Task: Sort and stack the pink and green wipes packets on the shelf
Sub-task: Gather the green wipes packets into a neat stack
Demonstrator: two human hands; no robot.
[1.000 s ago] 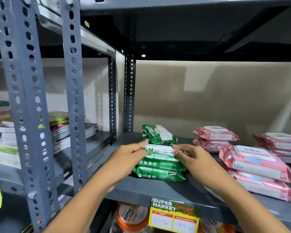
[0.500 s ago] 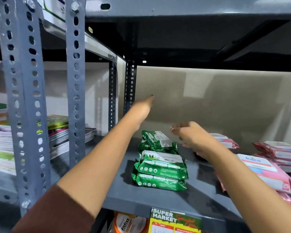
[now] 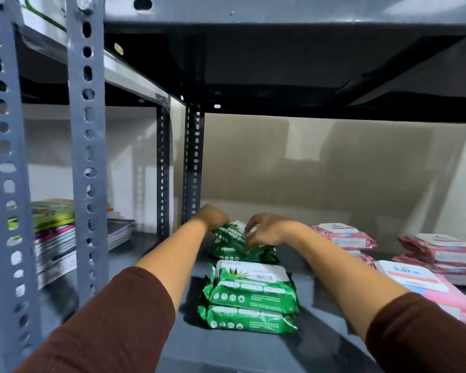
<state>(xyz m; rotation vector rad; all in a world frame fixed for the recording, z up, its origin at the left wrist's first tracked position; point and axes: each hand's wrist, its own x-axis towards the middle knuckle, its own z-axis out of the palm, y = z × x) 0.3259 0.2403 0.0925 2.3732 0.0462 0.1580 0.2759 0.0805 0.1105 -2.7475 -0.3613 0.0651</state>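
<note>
On the grey shelf (image 3: 320, 345) a front stack of green wipes packets (image 3: 250, 294) lies flat near the edge. Behind it sits a rear pile of green packets (image 3: 232, 246), its top packet tilted. My left hand (image 3: 213, 218) grips that top packet at its left end, and my right hand (image 3: 269, 230) holds its right side from above. Pink wipes packets lie to the right: one pile at the back (image 3: 345, 238), another at the far right (image 3: 441, 254), and a front pile (image 3: 425, 286) partly hidden behind my right forearm.
Perforated grey uprights (image 3: 86, 157) stand at the left, with a dark pair (image 3: 194, 162) at the back corner. The upper shelf (image 3: 280, 63) hangs low overhead. A stack of books and magazines (image 3: 57, 238) fills the neighbouring bay on the left.
Both hands left the front green stack, rose, then came down onto the rear green pile and took hold of its top packet. The camera has moved closer and lower.
</note>
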